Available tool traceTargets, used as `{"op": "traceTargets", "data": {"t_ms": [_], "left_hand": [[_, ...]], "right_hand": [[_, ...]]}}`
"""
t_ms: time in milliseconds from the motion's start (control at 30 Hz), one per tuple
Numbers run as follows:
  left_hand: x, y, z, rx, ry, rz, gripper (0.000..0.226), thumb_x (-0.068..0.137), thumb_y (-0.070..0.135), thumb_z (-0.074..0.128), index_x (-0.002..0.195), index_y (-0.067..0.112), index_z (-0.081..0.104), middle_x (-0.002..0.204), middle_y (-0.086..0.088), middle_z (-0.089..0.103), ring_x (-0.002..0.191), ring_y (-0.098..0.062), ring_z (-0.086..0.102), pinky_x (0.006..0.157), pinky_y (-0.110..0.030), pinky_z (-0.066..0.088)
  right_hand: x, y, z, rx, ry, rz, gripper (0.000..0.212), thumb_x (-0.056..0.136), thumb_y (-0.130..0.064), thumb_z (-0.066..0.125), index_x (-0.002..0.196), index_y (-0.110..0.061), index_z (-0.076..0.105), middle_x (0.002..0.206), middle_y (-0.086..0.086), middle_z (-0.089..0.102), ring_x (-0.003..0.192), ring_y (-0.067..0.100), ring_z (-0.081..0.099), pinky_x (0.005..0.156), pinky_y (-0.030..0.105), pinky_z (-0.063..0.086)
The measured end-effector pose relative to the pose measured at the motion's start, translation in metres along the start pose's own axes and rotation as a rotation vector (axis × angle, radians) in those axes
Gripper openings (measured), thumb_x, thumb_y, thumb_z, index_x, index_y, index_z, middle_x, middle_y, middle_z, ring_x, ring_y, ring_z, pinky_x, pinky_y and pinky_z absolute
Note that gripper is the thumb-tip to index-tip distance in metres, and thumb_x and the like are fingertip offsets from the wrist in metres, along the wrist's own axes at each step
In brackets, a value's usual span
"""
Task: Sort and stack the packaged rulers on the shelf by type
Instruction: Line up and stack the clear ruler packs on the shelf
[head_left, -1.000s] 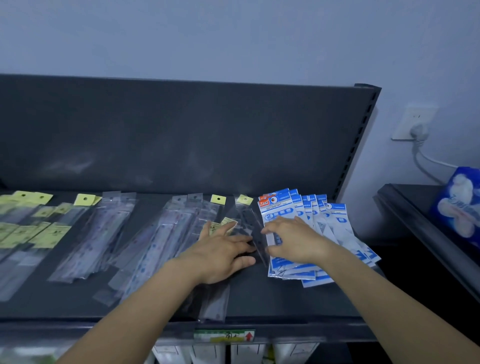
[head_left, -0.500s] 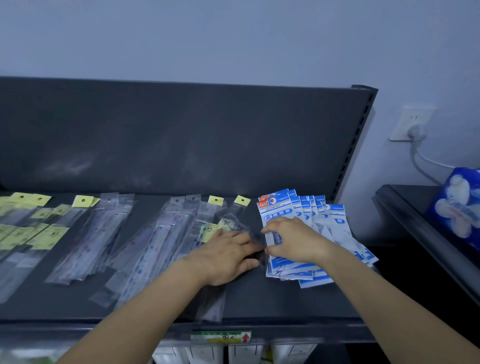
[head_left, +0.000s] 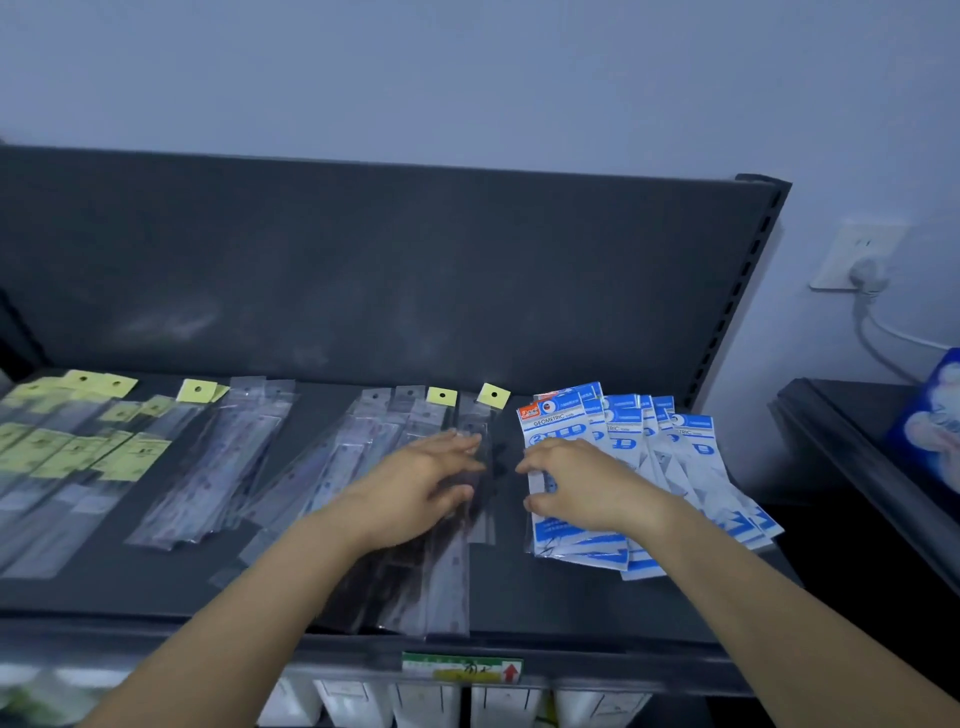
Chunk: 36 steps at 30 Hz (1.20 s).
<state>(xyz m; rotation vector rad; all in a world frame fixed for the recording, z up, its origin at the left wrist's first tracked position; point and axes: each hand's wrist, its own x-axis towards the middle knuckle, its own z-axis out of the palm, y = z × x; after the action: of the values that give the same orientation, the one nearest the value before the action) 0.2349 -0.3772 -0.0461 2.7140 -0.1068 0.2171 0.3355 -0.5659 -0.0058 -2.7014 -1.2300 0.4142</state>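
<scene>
Packaged rulers (head_left: 218, 467) lie in bunches on the dark shelf (head_left: 571, 597). At the right end is a fan of blue and white packs (head_left: 623, 431). The front one says "GEOMETRIC" in white letters. It has a small red mark in its top corner that is too small to read. In the middle are long, thin clear packs (head_left: 447, 582), some with a yellow tag at the top. At the left end are packs with yellow labels (head_left: 62, 452), and the words on them are a blur. On the front edge of the shelf is a green and yellow label (head_left: 462, 670) with a red arrow pointing up. Its writing cannot be read.

The left hand (head_left: 415, 488) lies flat on the clear packs in the middle, with its fingers out straight. The right hand (head_left: 582, 483) sits on the front blue and white pack, near its left edge. Its fingers are bent and its thumb is low by that edge. I cannot tell if it pinches the pack or only rests on it. The two hands are near each other but do not touch.
</scene>
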Motion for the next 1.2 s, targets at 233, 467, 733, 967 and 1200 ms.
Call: {"op": "traceTargets", "data": {"t_ms": [233,467,733,967,1200], "left_hand": [[-0.042,-0.019,-0.041,0.111,-0.233,-0.277,0.073,0.082,0.057,0.059,0.146,0.034,0.031,0.157,0.012,0.017,0.146,-0.012,0.011,0.118,-0.031,0.013],[-0.062,-0.022,-0.036,0.058,-0.365,-0.392,0.091,0.075,0.062,0.064,0.149,0.039,0.015,0.158,0.015,-0.004,0.146,-0.012,-0.009,0.119,-0.042,0.009],[-0.057,-0.024,-0.038,0.03,-0.263,-0.293,0.088,0.069,0.07,0.051,0.147,0.039,0.024,0.158,0.014,0.002,0.146,-0.01,-0.007,0.119,-0.037,0.006],[-0.058,-0.024,-0.037,0.102,-0.387,-0.356,0.104,0.066,0.066,0.069,0.149,0.037,0.014,0.158,0.017,0.0,0.146,-0.013,-0.006,0.119,-0.046,0.01],[-0.062,-0.021,-0.037,0.084,-0.265,-0.324,0.083,0.08,0.057,0.061,0.149,0.03,0.023,0.159,0.011,0.009,0.147,-0.012,0.001,0.12,-0.037,0.011]], "right_hand": [[0.011,-0.035,0.014,-0.062,-0.104,-0.174,0.058,0.094,-0.034,0.054,0.147,-0.019,0.035,0.157,-0.001,0.023,0.143,0.018,0.024,0.112,0.029,0.022],[0.015,-0.045,0.021,-0.049,-0.113,-0.159,0.066,0.092,-0.041,0.056,0.148,-0.018,0.031,0.157,0.001,0.024,0.142,0.021,0.026,0.116,0.032,0.023],[0.013,-0.05,0.015,0.046,-0.097,-0.188,0.083,0.084,-0.052,0.062,0.151,-0.023,0.021,0.16,-0.001,0.01,0.146,0.017,0.014,0.116,0.031,0.015],[0.017,-0.057,0.032,-0.007,-0.164,-0.155,0.115,0.069,-0.065,0.07,0.153,-0.02,0.006,0.161,0.002,-0.002,0.148,0.021,0.001,0.12,0.037,0.005],[0.017,-0.06,0.024,0.062,-0.052,-0.156,0.089,0.08,-0.045,0.071,0.151,-0.019,0.022,0.159,-0.001,0.019,0.145,0.02,0.02,0.117,0.032,0.019]]}}
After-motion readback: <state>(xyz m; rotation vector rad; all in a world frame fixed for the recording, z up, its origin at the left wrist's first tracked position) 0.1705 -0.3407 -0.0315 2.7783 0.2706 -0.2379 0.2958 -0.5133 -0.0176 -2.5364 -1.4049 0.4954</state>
